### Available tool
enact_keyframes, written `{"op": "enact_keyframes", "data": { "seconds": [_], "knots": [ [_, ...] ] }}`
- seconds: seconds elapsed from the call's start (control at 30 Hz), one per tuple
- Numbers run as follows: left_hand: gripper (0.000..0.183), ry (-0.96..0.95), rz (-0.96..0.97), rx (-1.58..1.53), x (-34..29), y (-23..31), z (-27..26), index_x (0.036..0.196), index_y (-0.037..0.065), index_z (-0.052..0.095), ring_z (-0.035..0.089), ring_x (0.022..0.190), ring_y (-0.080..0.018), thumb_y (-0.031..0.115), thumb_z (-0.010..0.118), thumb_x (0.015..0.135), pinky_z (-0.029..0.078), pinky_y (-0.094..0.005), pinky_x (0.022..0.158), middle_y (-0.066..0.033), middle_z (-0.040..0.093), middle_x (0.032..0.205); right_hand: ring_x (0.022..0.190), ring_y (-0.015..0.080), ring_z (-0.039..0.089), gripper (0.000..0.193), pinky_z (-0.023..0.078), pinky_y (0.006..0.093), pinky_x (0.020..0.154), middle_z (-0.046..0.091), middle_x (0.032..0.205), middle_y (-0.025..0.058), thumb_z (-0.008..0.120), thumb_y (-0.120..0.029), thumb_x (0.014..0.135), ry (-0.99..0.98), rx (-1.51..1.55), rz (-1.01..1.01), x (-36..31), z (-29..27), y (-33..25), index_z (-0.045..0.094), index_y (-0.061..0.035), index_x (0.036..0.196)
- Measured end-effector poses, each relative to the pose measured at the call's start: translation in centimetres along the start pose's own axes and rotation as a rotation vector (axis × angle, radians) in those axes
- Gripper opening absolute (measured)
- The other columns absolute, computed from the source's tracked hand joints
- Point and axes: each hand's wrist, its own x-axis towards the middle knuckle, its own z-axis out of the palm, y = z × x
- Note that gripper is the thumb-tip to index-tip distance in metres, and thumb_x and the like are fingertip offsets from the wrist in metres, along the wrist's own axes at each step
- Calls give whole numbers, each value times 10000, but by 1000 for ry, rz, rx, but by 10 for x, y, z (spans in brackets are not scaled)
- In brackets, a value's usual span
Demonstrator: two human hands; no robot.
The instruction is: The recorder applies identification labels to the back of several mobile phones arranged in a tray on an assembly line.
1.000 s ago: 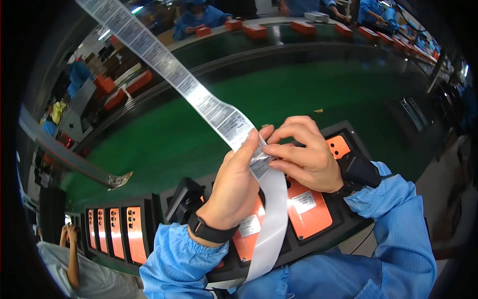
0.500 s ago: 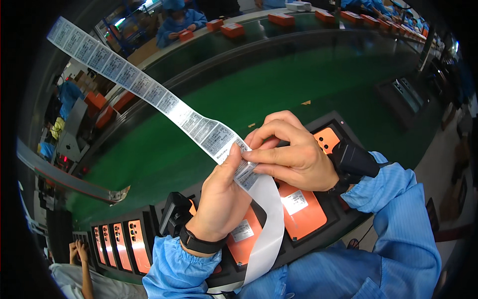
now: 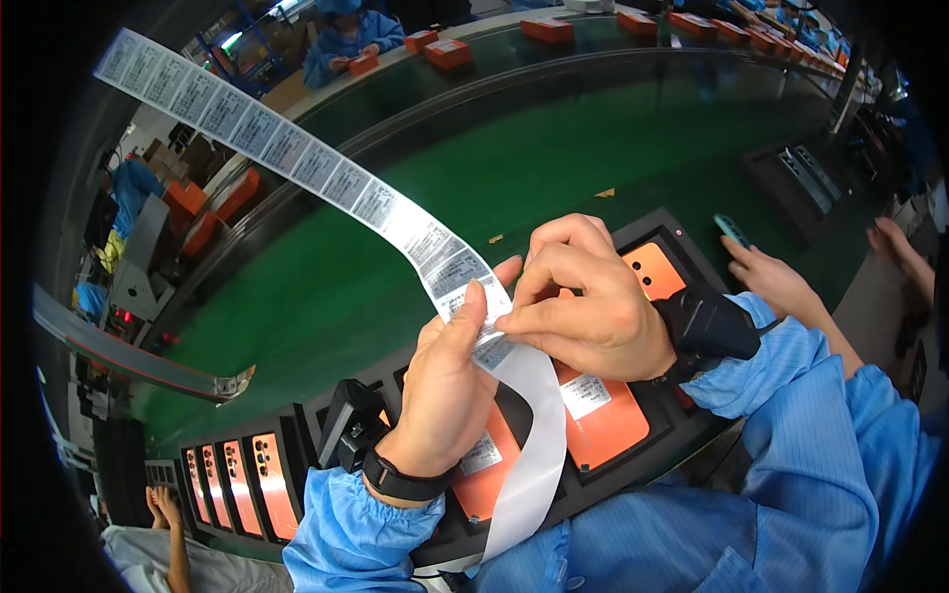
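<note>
A long strip of printed labels [image 3: 282, 148] runs from the upper left down to my hands, its lower end a blank white backing [image 3: 539, 405] that curls toward my lap. My left hand [image 3: 450, 381] is closed on the strip, thumb on top. Fingers of my right hand [image 3: 593, 301] pinch at a label's edge beside that thumb; whether it has lifted off the backing I cannot tell. Below lie an orange phone [image 3: 608, 435] with a white label, partly covered by my right hand, and another orange phone [image 3: 499, 450] partly behind the backing, both in black trays.
Several orange phones [image 3: 272, 484] stand in trays at the lower left. Across the green conveyor belt [image 3: 326, 267], orange boxes [image 3: 547, 30] line the far side. At right, a co-worker's hand [image 3: 776, 282] holds a teal phone [image 3: 732, 230] near a black tray [image 3: 796, 188].
The strip bends more near my hands, and my right fingertips have shifted slightly on it. A co-worker's arm with a teal phone has come in at the right.
</note>
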Motion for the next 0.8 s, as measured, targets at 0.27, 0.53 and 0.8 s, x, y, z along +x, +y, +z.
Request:
{"op": "enact_keyframes", "data": {
  "seconds": [0.27,0.53,0.8],
  "knots": [
    [352,31,-31,-13,5,-7,-21,1126,30,510,549,1004,-181,312,388,952,413,-351,896,-71,574,1083,843,216,556,182,365,369,712,565,815,23,632,-99,595,98,-207,-156,-7,11,6,629,-97,777],
    [337,4,14,201,4,6,-29,1170,38,476,523,1069,-169,279,359,967,405,-334,931,-76,543,1135,763,232,491,127,381,385,669,494,738,45,615,-102,582,263,-113,-215,-6,37,14,523,-36,639],
    [437,18,-39,301,0,9,-6,1195,-23,470,476,1089,-167,307,488,909,366,-311,934,-77,504,1185,682,214,492,145,370,400,702,509,622,44,604,-166,530,414,-230,-225,-7,40,9,524,-49,501]
  ]
}}
